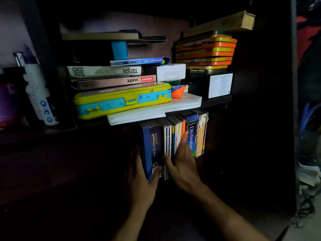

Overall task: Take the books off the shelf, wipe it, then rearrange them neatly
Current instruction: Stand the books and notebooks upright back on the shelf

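My left hand [141,184] grips the thick blue-and-purple book [151,150], thumb curled over its spine, fingers behind its far cover. Just right of it, my right hand [182,162] lies nearly flat on the row of thin books [171,136], thumb hooked at their left edge, fingertips reaching the blue Oxford dictionary [192,134]. All stand upright in the dark lower shelf compartment [217,153]. Above my hands, the upper shelf board [215,101] carries a closed yellow-and-blue case [123,100], contents hidden, and further right stacked orange-and-yellow tins [205,51].
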